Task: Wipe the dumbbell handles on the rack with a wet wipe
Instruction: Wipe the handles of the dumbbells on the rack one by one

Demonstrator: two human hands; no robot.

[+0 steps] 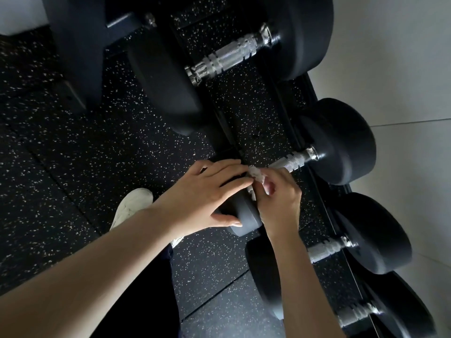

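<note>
Several black dumbbells with knurled chrome handles lie in a row on a black rack point(314, 181) along the right. My left hand point(207, 193) rests with straight fingers on the near head point(244, 215) of the middle dumbbell. My right hand point(278, 201) grips a crumpled white wet wipe point(256, 175) round that dumbbell's handle point(292, 162), close to the near head. Only the far part of this handle shows beyond my fingers. A larger dumbbell's handle point(229, 57) lies bare above, and a smaller dumbbell's handle point(327, 250) lies below.
Black speckled rubber flooring point(97, 154) spreads to the left and shows under the rack. A white shoe point(131, 206) stands beneath my left forearm. A pale wall point(402, 81) runs behind the rack on the right. A dark upright post point(73, 45) rises at top left.
</note>
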